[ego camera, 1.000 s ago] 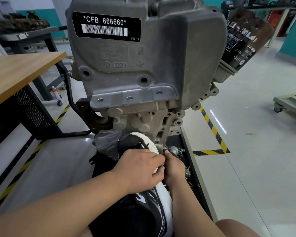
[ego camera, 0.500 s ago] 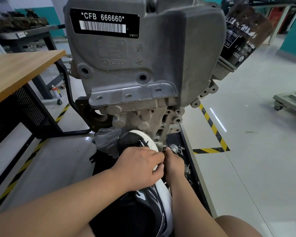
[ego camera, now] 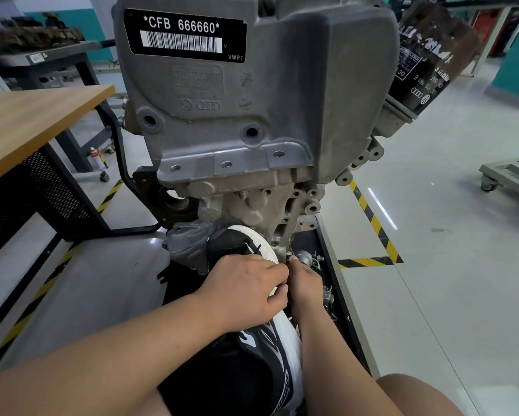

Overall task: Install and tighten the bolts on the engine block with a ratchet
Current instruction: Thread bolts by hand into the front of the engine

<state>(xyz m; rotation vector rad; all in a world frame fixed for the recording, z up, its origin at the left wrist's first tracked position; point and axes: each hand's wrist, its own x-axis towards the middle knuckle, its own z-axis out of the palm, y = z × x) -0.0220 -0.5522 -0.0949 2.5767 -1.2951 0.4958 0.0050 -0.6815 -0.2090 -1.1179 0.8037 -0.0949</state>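
Both my hands are down at the very bottom of the engine block, knuckles up and pretty much touching each other. My left hand is curled in tight, thumb and forefinger pointing at the other hand like a pinch. It lies across my shoe, the black one with the white sole, whose toe sits against the lower casting. My right hand is tucked in just beside it, thumb tip up against the lowest edge of the block, fingers folded under. Honestly can't tell what either one is gripping, or if anything. Whatever's between the fingertips is buried behind my own knuckles.

The block stands upright on a black tray on the floor and fills the middle of the view. It's grey cast metal with a bunch of open threaded holes along the flange and down the right side. The black label up top reads *CFB 666660* with a barcode. A scruffy black oil filter sticks out at the upper right.

There's a small round metal fitting right by my right thumb, with more bits next to it on the tray, too small to identify. The wooden counter on the left is cut off by the edge.
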